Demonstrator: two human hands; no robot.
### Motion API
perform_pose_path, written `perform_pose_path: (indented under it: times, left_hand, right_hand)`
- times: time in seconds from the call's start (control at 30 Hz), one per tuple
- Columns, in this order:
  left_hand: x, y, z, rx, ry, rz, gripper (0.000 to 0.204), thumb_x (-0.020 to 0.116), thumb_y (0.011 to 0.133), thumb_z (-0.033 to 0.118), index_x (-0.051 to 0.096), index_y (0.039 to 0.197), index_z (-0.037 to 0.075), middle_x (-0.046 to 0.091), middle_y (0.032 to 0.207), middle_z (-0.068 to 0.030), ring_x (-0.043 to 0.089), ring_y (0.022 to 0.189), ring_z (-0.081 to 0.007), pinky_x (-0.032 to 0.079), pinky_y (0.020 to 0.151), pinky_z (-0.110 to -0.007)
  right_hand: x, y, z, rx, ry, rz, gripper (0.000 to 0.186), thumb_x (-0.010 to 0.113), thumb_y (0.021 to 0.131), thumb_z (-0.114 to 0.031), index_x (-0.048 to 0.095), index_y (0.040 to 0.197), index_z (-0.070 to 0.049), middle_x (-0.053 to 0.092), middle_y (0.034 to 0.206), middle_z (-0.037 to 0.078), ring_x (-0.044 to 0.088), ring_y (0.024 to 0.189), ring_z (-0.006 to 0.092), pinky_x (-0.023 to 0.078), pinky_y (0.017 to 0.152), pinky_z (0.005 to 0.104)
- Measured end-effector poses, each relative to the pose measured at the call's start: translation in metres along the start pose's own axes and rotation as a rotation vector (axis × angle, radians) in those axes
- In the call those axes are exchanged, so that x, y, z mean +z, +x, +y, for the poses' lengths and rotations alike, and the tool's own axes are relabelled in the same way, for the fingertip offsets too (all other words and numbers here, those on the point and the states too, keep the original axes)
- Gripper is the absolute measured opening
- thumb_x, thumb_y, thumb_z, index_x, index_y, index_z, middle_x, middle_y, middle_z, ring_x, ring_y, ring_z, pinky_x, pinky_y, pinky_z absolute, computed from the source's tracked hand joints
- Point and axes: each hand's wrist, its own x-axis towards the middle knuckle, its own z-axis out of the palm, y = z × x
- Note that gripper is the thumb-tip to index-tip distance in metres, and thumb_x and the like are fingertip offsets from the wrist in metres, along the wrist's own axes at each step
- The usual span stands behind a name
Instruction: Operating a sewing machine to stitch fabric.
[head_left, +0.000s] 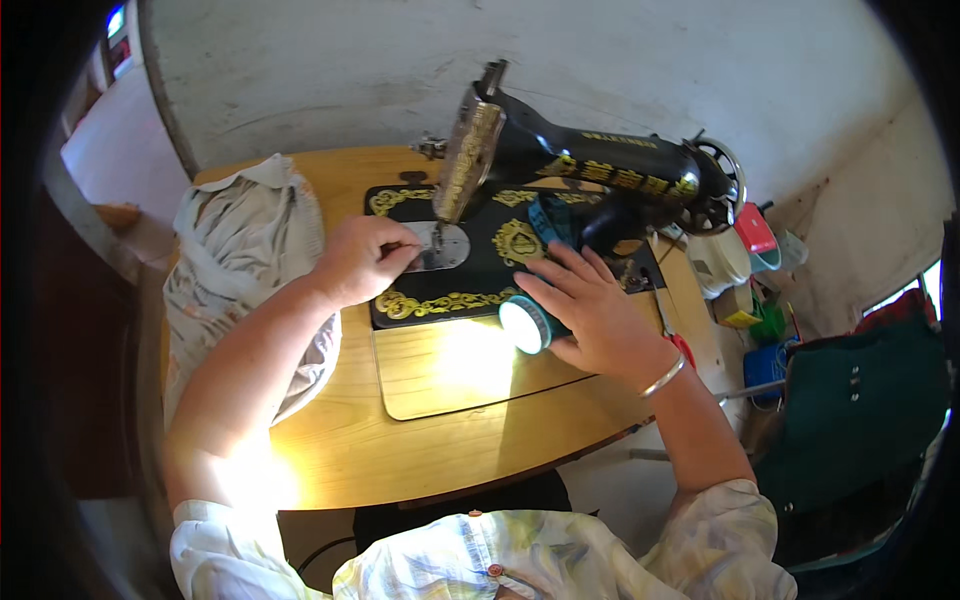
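A black sewing machine with gold decoration stands on the wooden table. My left hand is at the left edge of its metal needle plate, thumb and forefinger pinched together; anything between them is too small to make out. In my right hand is a lit flashlight, its body between thumb and fingers, with the fingertips stretched over the black machine bed. Its bright head faces the table front. A blue coiled strip lies beneath the machine arm.
Crumpled pale patterned cloth covers the table's left side. Scissors with red handles lie right of the machine bed. Tubs and small boxes crowd the far right. A dark green fabric item stands right of the table. The wall rises behind.
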Motion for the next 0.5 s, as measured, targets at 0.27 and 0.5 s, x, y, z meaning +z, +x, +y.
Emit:
perform_pose_path:
  times: [0.27,0.5]
  left_hand:
    - [-0.006,-0.001,0.000,0.179,0.092,-0.028,0.007,0.053,0.077,0.001,0.058,0.073,0.000,0.061,0.064,-0.0098,0.061,0.056,-0.0181,0.046,0.051,-0.027]
    - [-0.004,0.002,0.005,0.084,0.179,-0.003,0.007,0.052,0.070,0.006,0.059,0.071,0.007,0.061,0.066,-0.0085,0.057,0.060,-0.0276,0.045,0.055,-0.034]
  right_hand:
    - [-0.012,-0.010,-0.013,0.498,-0.105,-0.457,0.045,0.063,0.068,-0.042,0.052,0.082,0.000,0.059,0.070,0.015,0.059,0.067,0.0302,0.047,0.062,0.0385]
    - [-0.016,0.005,-0.016,0.462,-0.115,-0.517,0.049,0.059,0.072,-0.048,0.052,0.081,0.000,0.059,0.066,0.016,0.060,0.063,0.0307,0.047,0.056,0.0390]
